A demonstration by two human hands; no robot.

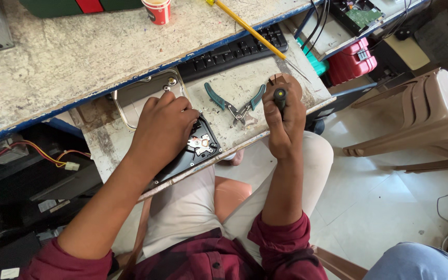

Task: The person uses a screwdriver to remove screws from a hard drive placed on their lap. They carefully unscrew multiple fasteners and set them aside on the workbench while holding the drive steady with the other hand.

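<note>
My left hand [164, 124] presses flat on the opened hard drive [195, 148], fingers spread over its top. The drive lies at the bench [53, 57] shelf's front edge, long axis running diagonally, from near-left to far-right. My right hand [284, 122] is closed around a screwdriver [280, 98], its tip hidden. I judge the drive could slide off the edge if my press shifts. Pliers [237, 106] lie between.

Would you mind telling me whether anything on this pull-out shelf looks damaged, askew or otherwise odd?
The black hard drive under the left hand lies opened, its inner metal parts bare, and its silvery cover sits loose beside it. The drive's corner reaches the shelf edge. The right hand grips a screwdriver.
</note>
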